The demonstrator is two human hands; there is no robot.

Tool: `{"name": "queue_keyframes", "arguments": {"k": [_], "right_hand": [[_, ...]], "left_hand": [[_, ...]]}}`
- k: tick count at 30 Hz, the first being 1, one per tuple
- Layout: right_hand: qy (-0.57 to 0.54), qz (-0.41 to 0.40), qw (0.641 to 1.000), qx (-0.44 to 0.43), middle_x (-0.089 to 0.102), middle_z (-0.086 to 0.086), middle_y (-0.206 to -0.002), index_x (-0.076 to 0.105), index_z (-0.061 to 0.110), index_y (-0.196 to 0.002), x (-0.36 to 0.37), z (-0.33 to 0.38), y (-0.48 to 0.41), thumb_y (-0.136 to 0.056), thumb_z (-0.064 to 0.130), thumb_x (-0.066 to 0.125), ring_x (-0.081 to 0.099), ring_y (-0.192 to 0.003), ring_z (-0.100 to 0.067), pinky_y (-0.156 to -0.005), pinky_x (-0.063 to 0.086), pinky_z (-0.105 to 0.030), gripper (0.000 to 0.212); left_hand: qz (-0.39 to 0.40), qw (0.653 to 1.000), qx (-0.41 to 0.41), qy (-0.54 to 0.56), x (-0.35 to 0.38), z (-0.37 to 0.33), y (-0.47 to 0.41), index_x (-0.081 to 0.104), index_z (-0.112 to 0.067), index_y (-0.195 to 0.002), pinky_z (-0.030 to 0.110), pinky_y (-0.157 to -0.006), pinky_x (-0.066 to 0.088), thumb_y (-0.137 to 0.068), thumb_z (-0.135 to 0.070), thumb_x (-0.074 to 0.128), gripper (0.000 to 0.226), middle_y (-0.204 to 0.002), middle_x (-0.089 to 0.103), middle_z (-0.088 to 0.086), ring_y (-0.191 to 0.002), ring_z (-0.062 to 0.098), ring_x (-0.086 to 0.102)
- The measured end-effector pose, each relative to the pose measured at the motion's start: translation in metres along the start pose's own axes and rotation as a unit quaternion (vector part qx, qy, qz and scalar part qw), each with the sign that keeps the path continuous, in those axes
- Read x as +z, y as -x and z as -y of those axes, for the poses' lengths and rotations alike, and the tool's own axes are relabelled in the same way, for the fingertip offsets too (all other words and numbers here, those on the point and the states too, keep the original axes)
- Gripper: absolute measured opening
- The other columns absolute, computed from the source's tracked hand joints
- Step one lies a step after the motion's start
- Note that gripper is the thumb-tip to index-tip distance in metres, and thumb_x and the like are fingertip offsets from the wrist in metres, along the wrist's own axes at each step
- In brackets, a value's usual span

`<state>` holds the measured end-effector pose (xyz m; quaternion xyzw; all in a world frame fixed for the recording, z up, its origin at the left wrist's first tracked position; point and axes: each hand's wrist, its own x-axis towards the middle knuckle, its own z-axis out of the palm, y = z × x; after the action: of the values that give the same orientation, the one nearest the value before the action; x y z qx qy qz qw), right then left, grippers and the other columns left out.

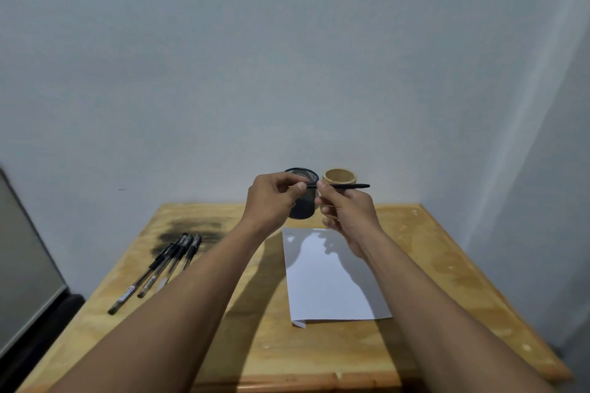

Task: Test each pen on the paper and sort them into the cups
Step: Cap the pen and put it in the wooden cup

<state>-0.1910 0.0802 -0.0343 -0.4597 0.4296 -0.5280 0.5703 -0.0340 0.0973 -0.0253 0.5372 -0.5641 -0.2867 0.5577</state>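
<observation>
Single head view. You look forward and slightly down from your own head, over both forearms, at a wooden table [447, 265] set against a pale wall [287, 57] that fills the upper half of the frame. Wide-angle optics bend the table edges. Your hands sit mid-frame at arm's length; the near table edge meets the bottom border.

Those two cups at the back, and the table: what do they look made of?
The black cup looks like metal wire mesh, matte: a fine grid shows at its rim. The tan cup seems wood or bamboo, smooth and unpainted, though it could be plastic. The table looks like pale plywood with a light sheen, its grain visible, with a dark sooty smudge near the pens.
</observation>
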Motion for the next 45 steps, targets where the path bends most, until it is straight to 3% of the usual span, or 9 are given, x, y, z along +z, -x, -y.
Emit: {"name": "queue_keyframes", "arguments": {"k": [6,11,14,17,22,32,38,42,45], "right_hand": [[0.261,-0.060,0.958,-0.101,0.071,0.000,-0.077,0.069,0.012,-0.083,-0.013,0.012,0.008,-0.084,0.028,0.075,0.066,-0.069,-0.014,-0.062,0.056,-0.032,0.017],[0.428,-0.080,0.876,-0.207,0.064,0.008,-0.108,0.068,0.026,-0.114,-0.021,0.017,-0.002,-0.087,0.026,0.067,0.062,-0.098,-0.013,-0.083,0.053,-0.035,0.027],[0.469,-0.058,0.849,-0.235,0.066,0.010,-0.109,0.072,0.033,-0.112,-0.028,0.020,-0.009,-0.091,0.029,0.061,0.062,-0.100,-0.012,-0.082,0.054,-0.036,0.025],[0.471,-0.067,0.843,-0.251,0.071,0.006,-0.095,0.076,0.027,-0.107,-0.037,0.025,-0.012,-0.094,0.021,0.060,0.063,-0.090,-0.017,-0.072,0.051,-0.035,0.021],[0.432,-0.108,0.864,-0.234,0.068,0.006,-0.086,0.070,0.021,-0.112,-0.051,0.040,-0.033,-0.097,0.024,0.061,0.065,-0.085,-0.020,-0.069,0.043,-0.029,0.018],[0.332,-0.118,0.905,-0.238,0.068,0.008,-0.094,0.067,0.020,-0.108,-0.053,0.060,-0.091,-0.097,0.022,0.061,0.066,-0.089,-0.013,-0.064,0.042,-0.015,0.013],[0.270,-0.113,0.927,-0.234,0.070,0.006,-0.087,0.065,0.021,-0.099,-0.051,0.050,-0.120,-0.093,0.019,0.066,0.070,-0.085,-0.012,-0.083,0.060,-0.039,0.006],[0.278,-0.111,0.930,-0.212,0.070,0.008,-0.084,0.066,0.018,-0.098,-0.053,0.045,-0.129,-0.091,0.020,0.068,0.069,-0.084,-0.012,-0.070,0.051,-0.029,0.007],[0.312,-0.093,0.932,-0.159,0.071,0.008,-0.085,0.069,0.017,-0.097,-0.056,0.035,-0.134,-0.088,0.019,0.070,0.069,-0.087,-0.015,-0.065,0.046,-0.026,0.009]], "left_hand": [[0.003,0.995,0.022,-0.096,0.002,-0.014,-0.007,0.078,-0.022,-0.095,0.025,-0.074,0.051,-0.091,-0.022,0.069,0.010,-0.085,0.074,-0.006,-0.077,0.007,0.063],[0.011,0.993,0.032,-0.112,0.023,-0.024,-0.008,0.079,-0.019,-0.096,0.013,-0.072,0.047,-0.091,-0.019,0.068,0.012,-0.090,0.076,-0.006,-0.088,0.008,0.068],[0.005,0.994,0.033,-0.099,0.036,-0.027,-0.009,0.078,-0.017,-0.094,0.004,-0.057,0.043,-0.092,-0.017,0.066,0.012,-0.082,0.074,-0.010,-0.074,0.004,0.067],[-0.039,0.996,0.037,-0.072,0.049,-0.029,-0.007,0.074,-0.025,-0.095,0.005,-0.067,0.043,-0.095,-0.028,0.061,0.014,-0.085,0.071,-0.017,-0.081,-0.010,0.063],[-0.058,0.996,-0.026,-0.067,0.079,-0.005,-0.007,0.070,-0.019,-0.112,0.023,-0.080,0.044,-0.089,-0.032,0.062,0.028,-0.101,0.072,-0.006,-0.099,0.013,0.066],[-0.060,0.988,-0.013,-0.139,0.136,0.047,-0.023,0.048,-0.019,-0.133,0.037,-0.096,0.047,-0.081,-0.024,0.072,0.057,-0.123,0.054,0.003,-0.118,0.022,0.050],[-0.094,0.992,-0.014,-0.088,0.150,0.063,-0.028,0.033,-0.031,-0.146,0.045,-0.087,0.058,-0.082,-0.011,0.067,0.075,-0.132,0.042,-0.002,-0.119,0.023,0.053],[-0.122,0.988,-0.011,-0.095,0.154,0.063,-0.030,0.035,-0.021,-0.149,0.035,-0.103,0.045,-0.087,-0.007,0.065,0.070,-0.139,0.044,0.001,-0.126,0.020,0.048],[-0.147,0.984,-0.016,-0.101,0.158,0.061,-0.031,0.038,-0.019,-0.147,0.024,-0.097,0.039,-0.088,-0.006,0.065,0.065,-0.138,0.047,0.001,-0.124,0.018,0.049]]}}
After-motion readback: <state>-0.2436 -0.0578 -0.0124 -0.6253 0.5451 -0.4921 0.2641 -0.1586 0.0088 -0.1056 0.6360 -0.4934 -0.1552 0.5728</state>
